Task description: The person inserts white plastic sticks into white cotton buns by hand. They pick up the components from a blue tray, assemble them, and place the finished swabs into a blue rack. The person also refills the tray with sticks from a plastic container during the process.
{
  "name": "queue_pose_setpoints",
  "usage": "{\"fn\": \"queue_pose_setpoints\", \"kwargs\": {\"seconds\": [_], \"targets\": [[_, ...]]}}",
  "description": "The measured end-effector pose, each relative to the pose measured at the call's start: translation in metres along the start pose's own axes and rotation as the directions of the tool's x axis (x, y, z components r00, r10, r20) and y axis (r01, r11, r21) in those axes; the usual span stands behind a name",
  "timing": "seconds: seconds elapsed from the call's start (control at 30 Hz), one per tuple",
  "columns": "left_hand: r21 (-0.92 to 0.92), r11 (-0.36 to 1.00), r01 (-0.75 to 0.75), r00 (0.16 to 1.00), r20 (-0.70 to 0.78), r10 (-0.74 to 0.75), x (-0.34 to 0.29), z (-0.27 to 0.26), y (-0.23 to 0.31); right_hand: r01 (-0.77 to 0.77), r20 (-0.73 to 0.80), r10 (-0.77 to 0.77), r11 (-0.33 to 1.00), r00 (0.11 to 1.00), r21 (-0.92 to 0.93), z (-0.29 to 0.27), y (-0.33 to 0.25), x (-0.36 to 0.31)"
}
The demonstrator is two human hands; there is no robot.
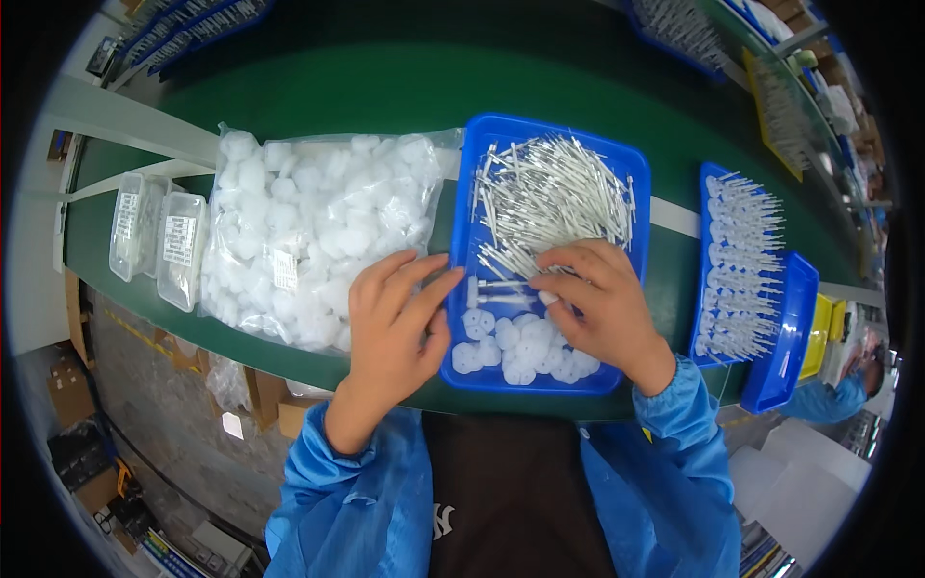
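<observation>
A blue tray (636, 207) lies before me on the green work surface. Its far part holds a heap of thin silvery pins (554, 193); nearer me are loose white plastic discs (530, 349) with lobed edges. Between them, at the tray's left wall, a small whitish piece (472, 292) has a few pins lying sideways next to it. My right hand (602, 303) is over the tray, its thumb and fingertips closed at the end of a thin metal pin (503, 284). My left hand (397, 323) is at the tray's left rim, fingers apart, with nothing visible in it.
Left of the tray lies a clear bag of white discs (308, 226), then two clear plastic boxes (180, 250). On the right, a blue tray (708, 260) carries rows of discs with pins; a blue tray (785, 337) overlaps beside it. A person's blue sleeve (829, 400) shows far right.
</observation>
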State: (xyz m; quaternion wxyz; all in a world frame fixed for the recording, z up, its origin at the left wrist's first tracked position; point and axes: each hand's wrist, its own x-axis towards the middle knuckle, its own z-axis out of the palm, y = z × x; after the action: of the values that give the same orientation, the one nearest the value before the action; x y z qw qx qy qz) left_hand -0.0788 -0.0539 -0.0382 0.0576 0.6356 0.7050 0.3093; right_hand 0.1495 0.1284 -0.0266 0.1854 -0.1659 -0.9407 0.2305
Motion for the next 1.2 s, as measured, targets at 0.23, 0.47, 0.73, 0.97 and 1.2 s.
{"fn": "queue_pose_setpoints", "kwargs": {"seconds": [0.23,0.47,0.73,0.97,1.2], "targets": [[0.038,0.999,-0.016,0.996,0.083,0.013,0.023,0.012,0.008,-0.105,0.042,0.105,0.994,0.994,-0.014,0.012,-0.013,0.01],[0.022,1.0,0.011,1.0,0.006,-0.011,0.029,0.022,0.006,-0.111,0.065,0.115,0.992,0.991,-0.053,0.016,-0.014,0.016],[0.044,0.997,0.069,0.997,0.039,-0.07,0.024,0.02,0.015,-0.174,0.027,0.172,0.979,0.985,0.11,0.007,-0.028,0.033],[0.069,0.996,0.054,0.996,0.067,-0.059,0.033,0.024,0.011,-0.146,0.137,0.153,0.988,0.979,-0.057,0.01,-0.017,0.009],[0.119,0.992,0.039,0.993,0.102,-0.051,0.032,0.02,0.006,-0.174,0.135,0.14,0.942,0.981,0.286,0.002,-0.028,0.038]]}}
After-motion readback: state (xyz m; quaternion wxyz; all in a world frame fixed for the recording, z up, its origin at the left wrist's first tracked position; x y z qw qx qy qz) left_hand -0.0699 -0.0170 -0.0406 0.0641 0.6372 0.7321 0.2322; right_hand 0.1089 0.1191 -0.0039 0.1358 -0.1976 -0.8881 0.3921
